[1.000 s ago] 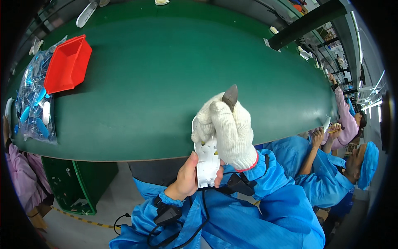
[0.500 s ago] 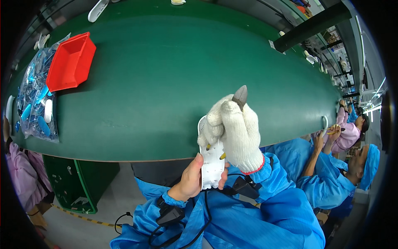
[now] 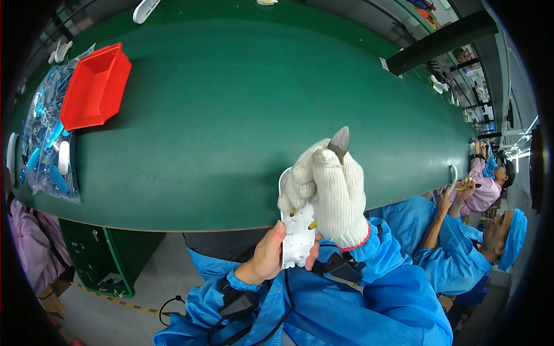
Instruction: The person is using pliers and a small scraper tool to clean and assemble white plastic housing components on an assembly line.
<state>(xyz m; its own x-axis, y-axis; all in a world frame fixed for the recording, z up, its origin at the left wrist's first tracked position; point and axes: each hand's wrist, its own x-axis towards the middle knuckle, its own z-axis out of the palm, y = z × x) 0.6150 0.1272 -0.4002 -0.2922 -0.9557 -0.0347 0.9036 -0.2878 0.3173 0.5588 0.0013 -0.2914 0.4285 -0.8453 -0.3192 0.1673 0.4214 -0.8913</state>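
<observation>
My bare left hand grips a long white plastic shell by its lower end, with the thumb along one side and fingertips showing on the other. Over the shell's upper part is my right hand, in a white knitted glove with a red-edged cuff. It is closed around pliers, whose grey metal jaws point up and away from me. Two yellow handle ends poke out below the glove, close to the shell's inner face. The glove hides the rest of the handles and much of the shell's far end.
A red bin stands on the green table at the left, beside a clear plastic bag of blue and white parts. A dark post rises at the far right. A co-worker in blue sits close on my right.
Both hands, the shell and the pliers appear slightly lower and farther right in the picture, while the table's view has shifted a little too. Both grips look the same.
</observation>
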